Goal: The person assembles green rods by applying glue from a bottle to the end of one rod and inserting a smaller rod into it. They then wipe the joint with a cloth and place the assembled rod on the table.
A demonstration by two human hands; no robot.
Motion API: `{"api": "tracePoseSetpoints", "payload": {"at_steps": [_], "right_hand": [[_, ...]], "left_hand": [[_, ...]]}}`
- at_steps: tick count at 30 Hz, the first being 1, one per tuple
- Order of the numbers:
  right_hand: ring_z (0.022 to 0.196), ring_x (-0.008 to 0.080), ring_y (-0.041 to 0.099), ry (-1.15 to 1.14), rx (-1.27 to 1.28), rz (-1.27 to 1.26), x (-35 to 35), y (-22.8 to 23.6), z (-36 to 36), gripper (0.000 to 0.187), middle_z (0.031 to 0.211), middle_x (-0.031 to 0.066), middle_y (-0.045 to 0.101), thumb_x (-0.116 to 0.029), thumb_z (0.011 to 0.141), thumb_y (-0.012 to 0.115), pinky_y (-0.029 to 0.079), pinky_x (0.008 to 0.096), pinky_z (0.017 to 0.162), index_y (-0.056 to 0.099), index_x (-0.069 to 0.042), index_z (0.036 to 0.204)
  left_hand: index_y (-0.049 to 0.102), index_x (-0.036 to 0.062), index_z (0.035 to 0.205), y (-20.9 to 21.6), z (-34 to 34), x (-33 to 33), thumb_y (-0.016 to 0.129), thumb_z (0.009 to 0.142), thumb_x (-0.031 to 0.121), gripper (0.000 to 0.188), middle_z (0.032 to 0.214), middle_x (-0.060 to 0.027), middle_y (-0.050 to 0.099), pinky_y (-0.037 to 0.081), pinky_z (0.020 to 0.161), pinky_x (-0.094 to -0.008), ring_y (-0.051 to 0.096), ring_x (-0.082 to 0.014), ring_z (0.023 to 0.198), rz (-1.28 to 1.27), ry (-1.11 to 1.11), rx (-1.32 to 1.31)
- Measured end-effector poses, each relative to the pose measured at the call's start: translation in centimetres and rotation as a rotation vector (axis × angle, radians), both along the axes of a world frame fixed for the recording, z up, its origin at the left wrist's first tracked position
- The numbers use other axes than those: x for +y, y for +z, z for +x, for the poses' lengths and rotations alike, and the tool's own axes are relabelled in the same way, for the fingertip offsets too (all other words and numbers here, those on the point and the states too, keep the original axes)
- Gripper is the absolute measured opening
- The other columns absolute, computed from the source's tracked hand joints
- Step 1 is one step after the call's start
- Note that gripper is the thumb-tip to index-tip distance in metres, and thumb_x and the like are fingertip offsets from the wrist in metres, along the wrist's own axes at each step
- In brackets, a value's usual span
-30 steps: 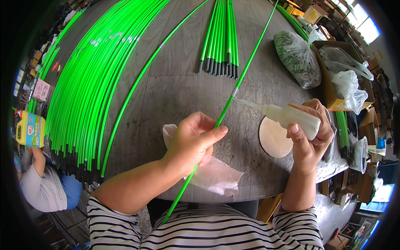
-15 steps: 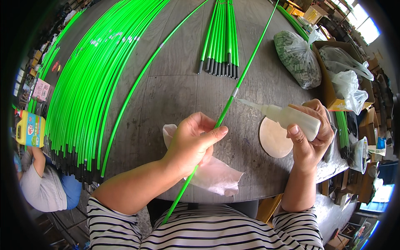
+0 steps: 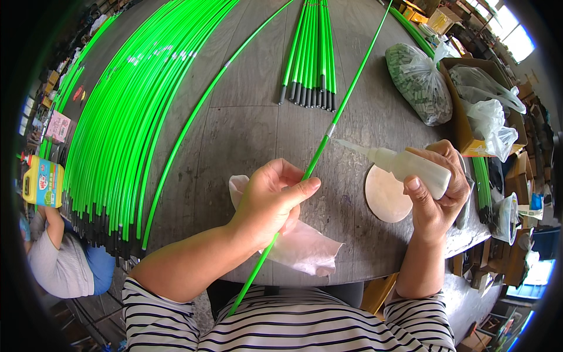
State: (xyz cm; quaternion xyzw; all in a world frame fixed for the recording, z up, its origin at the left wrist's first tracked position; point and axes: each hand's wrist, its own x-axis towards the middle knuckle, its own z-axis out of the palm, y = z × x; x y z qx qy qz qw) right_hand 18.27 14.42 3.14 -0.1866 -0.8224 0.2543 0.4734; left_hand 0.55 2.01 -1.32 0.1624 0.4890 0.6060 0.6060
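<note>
A long green rod slants from my lap up across the table, and my left hand is closed round it. Just above that hand, the rod carries a silvery metal sleeve. My right hand grips a translucent white squeeze bottle, tipped nearly level. Its thin nozzle points left, with the tip at or very near the lower end of the sleeve; contact cannot be made out. Beneath my left hand lies a pale pink cloth, partly covered by it. A round tan disc lies behind the bottle.
Many green rods with dark ends cover the table's left side; a single rod lies beside them. A smaller rod bundle sits at the back. To the right are a filled clear bag and a cardboard box. Another person is at far left.
</note>
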Motion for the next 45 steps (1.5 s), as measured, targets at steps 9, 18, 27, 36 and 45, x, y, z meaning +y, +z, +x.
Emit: {"api": "tracePoseSetpoints", "payload": {"at_steps": [9, 18, 27, 36, 45], "right_hand": [[0.06, 0.0146, 0.045, -0.005, 0.01, 0.0, 0.06, -0.07, 0.01, 0.031, 0.069, 0.0067, 0.061, -0.018, 0.061, 0.075, 0.037, 0.0247, 0.056, 0.064, 0.004, 0.08], [0.06, 0.0143, 0.045, -0.003, 0.007, -0.003, 0.07, 0.01, 0.09, 0.03, 0.069, 0.007, 0.061, -0.018, 0.061, 0.074, 0.037, 0.0245, 0.055, 0.064, 0.004, 0.08], [0.06, 0.014, 0.044, -0.006, 0.014, -0.008, 0.02, 0.01, 0.14, 0.03, 0.07, 0.007, 0.061, -0.017, 0.061, 0.074, 0.037, 0.0245, 0.055, 0.064, 0.004, 0.08], [0.06, 0.0141, 0.044, -0.011, 0.014, -0.009, 0.08, -0.04, 0.19, 0.03, 0.069, 0.0075, 0.06, -0.016, 0.06, 0.075, 0.037, 0.0245, 0.055, 0.064, 0.004, 0.081], [0.06, 0.0141, 0.044, -0.023, -0.002, -0.005, 0.04, 0.17, 0.23, 0.029, 0.068, 0.0073, 0.059, -0.016, 0.061, 0.074, 0.036, 0.0246, 0.055, 0.064, 0.004, 0.08]], "left_hand": [[0.044, 0.0038, 0.082, -0.42, -0.24, -0.09, 0.061, 0.08, 0.012, 0.019, 0.061, -0.0024, 0.048, 0.024, 0.029, -0.0226, 0.034, -0.0058, 0.031, 0.034, -0.01, -0.031], [0.05, 0.0027, 0.081, -0.16, -0.21, -0.12, 0.054, 0.085, 0.015, 0.013, 0.066, -0.0038, 0.051, 0.027, 0.029, -0.021, 0.038, -0.0062, 0.034, 0.022, -0.003, -0.044], [0.053, -0.0013, 0.087, -0.12, -0.33, -0.27, 0.046, 0.089, 0.02, 0.022, 0.065, -0.0028, 0.05, 0.027, 0.031, -0.0202, 0.037, -0.0055, 0.034, 0.067, -0.075, -0.068], [0.05, 0.0, 0.086, -0.02, -0.32, 0.0, 0.048, 0.088, 0.018, 0.018, 0.064, -0.0037, 0.049, 0.025, 0.029, -0.0201, 0.033, -0.0052, 0.033, 0.077, -0.055, -0.024], [0.049, 0.0013, 0.085, -0.11, -0.47, -0.06, 0.048, 0.088, 0.019, 0.018, 0.064, -0.004, 0.049, 0.025, 0.029, -0.0197, 0.035, -0.006, 0.033, 0.088, -0.056, -0.089]]}}
